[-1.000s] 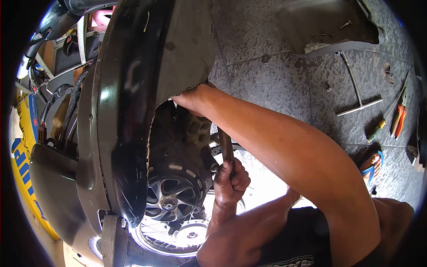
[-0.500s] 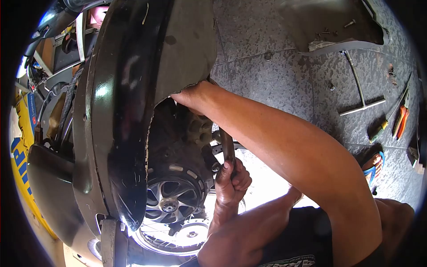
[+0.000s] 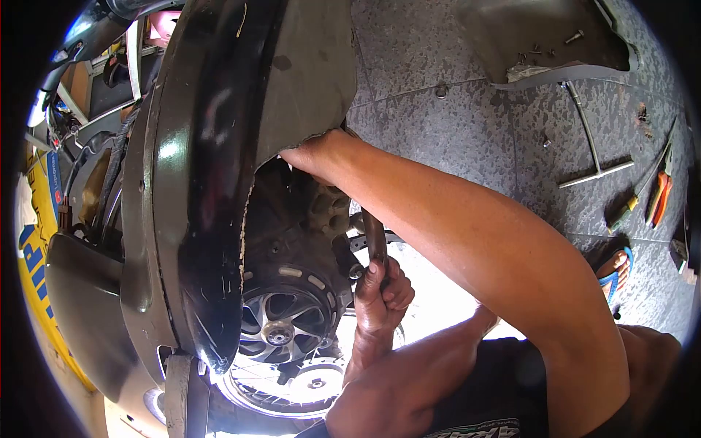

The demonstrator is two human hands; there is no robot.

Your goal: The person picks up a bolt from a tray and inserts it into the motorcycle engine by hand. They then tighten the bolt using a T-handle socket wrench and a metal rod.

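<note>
Far to the right of the right hand (image 3: 312,155), a T-shaped metal tool (image 3: 585,131) lies on the gray floor (image 3: 456,128). Past it are a screwdriver (image 3: 622,214) with a green and yellow handle and pliers (image 3: 660,198) with orange handles. Up and to the right of that hand, a dark, bent panel (image 3: 529,29) holds small bolts (image 3: 575,36). Far left of both hands is a yellow sign (image 3: 45,292). Below and left of the left hand (image 3: 384,290) is a bright wheel (image 3: 292,398) with thin spokes.
</note>
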